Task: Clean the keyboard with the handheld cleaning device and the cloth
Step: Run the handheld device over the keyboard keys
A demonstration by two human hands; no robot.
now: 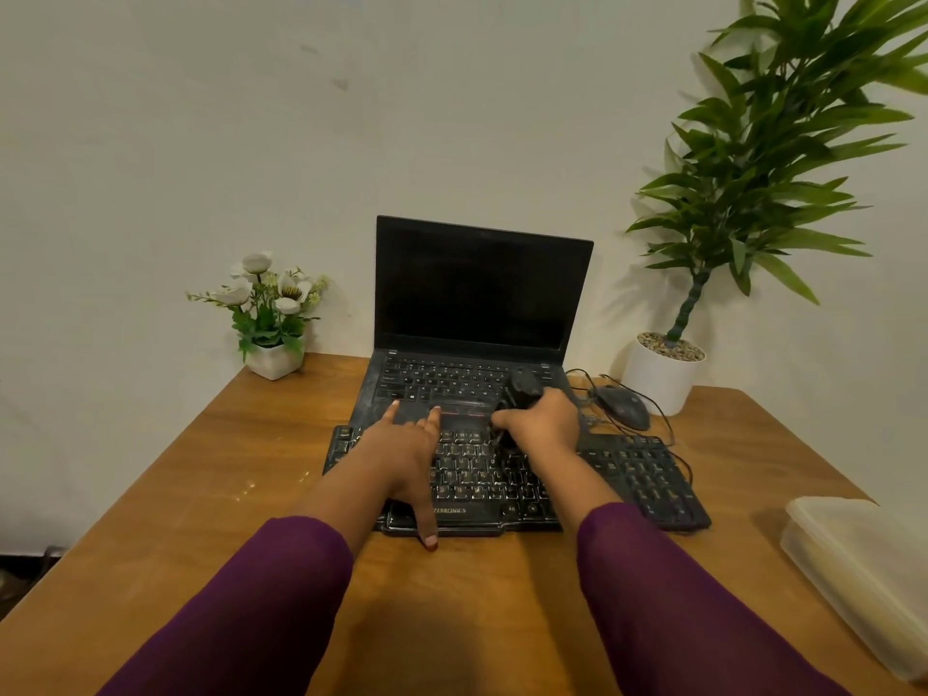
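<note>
A dusty black keyboard (638, 469) lies on the wooden desk in front of an open black laptop (477, 293). My left hand (409, 454) rests flat on the keyboard's left half, fingers spread and straight, thumb reaching down over its front edge. My right hand (545, 421) grips a black handheld cleaning device (522, 389) above the middle of the keyboard, its lower end down at the upper key rows. No cloth is in view.
A black mouse (622, 406) with its cable lies right of the laptop. A white pot with flowers (273, 361) stands at the back left, a tall potted plant (663, 374) at the back right. A translucent lidded plastic box (863, 570) sits at the desk's right edge.
</note>
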